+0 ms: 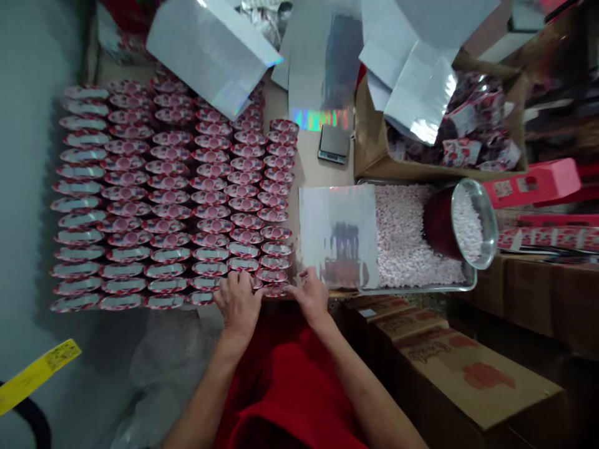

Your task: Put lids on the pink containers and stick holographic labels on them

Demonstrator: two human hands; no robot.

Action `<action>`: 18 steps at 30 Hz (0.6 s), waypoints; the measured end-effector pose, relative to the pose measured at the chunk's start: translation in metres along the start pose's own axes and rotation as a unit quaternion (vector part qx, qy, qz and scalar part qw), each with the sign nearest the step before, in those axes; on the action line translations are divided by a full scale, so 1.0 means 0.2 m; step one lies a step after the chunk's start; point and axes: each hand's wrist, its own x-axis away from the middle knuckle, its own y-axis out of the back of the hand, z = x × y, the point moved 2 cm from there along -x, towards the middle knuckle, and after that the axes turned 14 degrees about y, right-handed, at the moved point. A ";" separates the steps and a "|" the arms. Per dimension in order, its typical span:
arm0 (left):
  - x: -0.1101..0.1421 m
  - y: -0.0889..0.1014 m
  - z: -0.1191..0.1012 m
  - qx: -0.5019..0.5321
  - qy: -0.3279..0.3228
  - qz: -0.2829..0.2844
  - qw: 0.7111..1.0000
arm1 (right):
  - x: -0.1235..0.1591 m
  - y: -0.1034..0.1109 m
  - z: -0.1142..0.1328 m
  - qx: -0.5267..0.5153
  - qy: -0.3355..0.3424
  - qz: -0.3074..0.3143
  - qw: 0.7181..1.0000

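Observation:
Several rows of filled red-and-white pouches (pixel 173 193) stand packed upright across the table. My left hand (pixel 238 302) rests at the near end of those rows, fingers curled on the nearest pouches. My right hand (pixel 309 293) is beside it, fingers pinching the last pouch (pixel 275 289) of the rightmost row. Just right of my right hand a shiny silver bag (pixel 337 236) lies over the edge of a metal tray (pixel 423 288) full of small pink-white candies.
A red scoop cup (pixel 461 226) full of candies lies in the tray. A small digital scale (pixel 334 144) sits behind. Silver bags (pixel 213 53) pile at the back. A cardboard box (pixel 374 140) holds printed wrappers. Closed cartons (pixel 458 374) stand at my right.

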 end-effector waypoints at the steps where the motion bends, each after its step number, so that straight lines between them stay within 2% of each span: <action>1: -0.04 0.05 -0.06 -0.016 -0.043 0.019 0.999 | -0.02 0.01 -0.01 -0.026 -0.005 0.020 0.999; 3: -0.15 0.13 -0.27 -0.004 -0.128 0.046 0.991 | -0.07 0.04 -0.04 -0.081 0.000 0.064 0.995; 4: -0.23 0.16 -0.41 0.025 -0.164 0.053 0.985 | -0.10 0.07 -0.05 -0.105 0.010 0.080 0.991; 6: -0.40 0.17 -0.74 0.093 -0.210 0.025 0.973 | -0.20 0.18 -0.08 -0.124 0.036 0.078 0.989; 8: -0.59 0.11 -1.08 0.146 -0.236 0.017 0.961 | -0.33 0.34 -0.11 -0.099 0.063 0.021 0.993; 9: -0.68 0.07 -1.23 0.158 -0.240 0.031 0.957 | -0.41 0.43 -0.14 -0.074 0.080 -0.017 0.994; 11: -0.84 -0.04 -1.45 0.132 -0.209 0.069 0.966 | -0.57 0.60 -0.18 -0.012 0.129 -0.082 0.988; 12: -0.90 -0.09 -1.52 0.115 -0.199 0.088 0.969 | -0.65 0.66 -0.20 0.018 0.155 -0.104 0.982; 14: -0.97 -0.16 -1.57 0.098 -0.194 0.103 0.971 | -0.80 0.76 -0.24 0.069 0.199 -0.125 0.969; 18: -1.01 -0.20 -1.50 0.107 -0.205 0.087 0.969 | -1.04 0.85 -0.25 0.147 0.269 -0.106 0.946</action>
